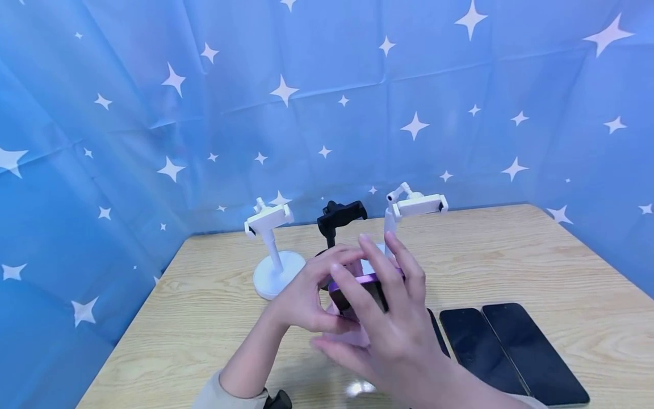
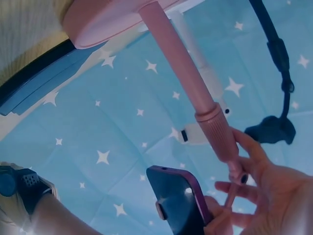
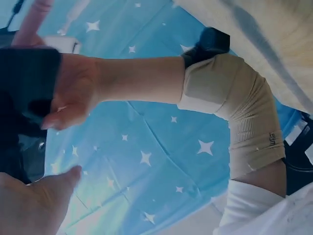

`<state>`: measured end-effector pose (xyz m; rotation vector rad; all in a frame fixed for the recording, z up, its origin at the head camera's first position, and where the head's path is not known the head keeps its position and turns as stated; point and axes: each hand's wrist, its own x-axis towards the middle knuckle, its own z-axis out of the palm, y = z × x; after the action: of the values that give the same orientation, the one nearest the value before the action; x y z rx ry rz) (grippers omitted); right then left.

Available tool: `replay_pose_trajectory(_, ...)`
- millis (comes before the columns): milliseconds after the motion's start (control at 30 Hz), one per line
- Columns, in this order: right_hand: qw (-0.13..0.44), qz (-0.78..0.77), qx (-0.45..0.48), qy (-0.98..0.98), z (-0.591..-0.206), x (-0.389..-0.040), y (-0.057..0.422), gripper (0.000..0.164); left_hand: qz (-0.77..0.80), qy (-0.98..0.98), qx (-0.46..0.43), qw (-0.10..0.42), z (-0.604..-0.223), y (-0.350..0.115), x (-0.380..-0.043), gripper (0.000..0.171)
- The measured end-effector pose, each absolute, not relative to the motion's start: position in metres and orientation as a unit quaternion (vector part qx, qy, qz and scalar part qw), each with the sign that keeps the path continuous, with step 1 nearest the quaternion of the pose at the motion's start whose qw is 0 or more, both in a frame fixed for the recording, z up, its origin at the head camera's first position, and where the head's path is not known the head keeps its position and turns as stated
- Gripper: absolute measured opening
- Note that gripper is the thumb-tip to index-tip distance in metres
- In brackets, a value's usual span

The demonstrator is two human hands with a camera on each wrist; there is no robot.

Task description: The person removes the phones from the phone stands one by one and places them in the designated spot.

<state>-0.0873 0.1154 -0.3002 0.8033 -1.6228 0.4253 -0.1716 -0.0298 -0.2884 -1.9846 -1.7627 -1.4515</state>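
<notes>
A pink phone stand [image 2: 181,63] with a round base stands between my hands, its upper joint behind a phone [image 2: 176,196] with a purple edge. The phone's dark screen [image 1: 375,292] faces me, tilted, and a pink clamp tip shows at its side. My left hand [image 1: 306,289] reaches from the left, its fingers curled round the stand's joint behind the phone, its thumb low in front. Over the phone's right side, my right hand [image 1: 398,335] has its fingers spread and overlaps the phone in the head view. Its thumb is apart from the phone in the right wrist view.
Behind my hands stand a white phone stand [image 1: 271,218] at left, a black phone stand [image 1: 341,215] in the middle and another white phone stand [image 1: 419,205] at right. Dark phones [image 1: 536,352] lie side by side on the wooden table [image 1: 204,318]. A blue starry curtain [image 1: 327,113] hangs behind.
</notes>
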Motion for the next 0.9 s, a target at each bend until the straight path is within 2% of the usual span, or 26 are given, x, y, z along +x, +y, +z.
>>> replay_pose_trajectory(133, 0.646, 0.130, 0.296, -0.692, -0.260, -0.075, 0.093, 0.045, -0.478, -0.570, -0.662, 0.087, -0.293, -0.027, -0.175, 0.063)
replay_pose_trajectory(200, 0.666, 0.112, 0.279, -0.683, -0.253, -0.073, 0.089, 0.037, -0.474, -0.570, -0.665, 0.096, -0.295, -0.027, -0.176, 0.058)
replay_pose_trajectory(400, 0.701, 0.076, 0.251, -0.663, -0.253, -0.079, 0.087, 0.029, -0.471, -0.565, -0.670, 0.102, -0.296, -0.029, -0.179, 0.058)
replay_pose_trajectory(633, 0.692, 0.076, 0.250, -0.673, -0.255, -0.083, 0.087, 0.013, -0.467, -0.578, -0.664, 0.084, -0.293, -0.031, -0.179, 0.059)
replay_pose_trajectory(900, 0.689, 0.081, 0.249, -0.676, -0.252, -0.084, 0.084, 0.015, -0.478, -0.567, -0.670, 0.045, -0.288, -0.029, -0.180, 0.054)
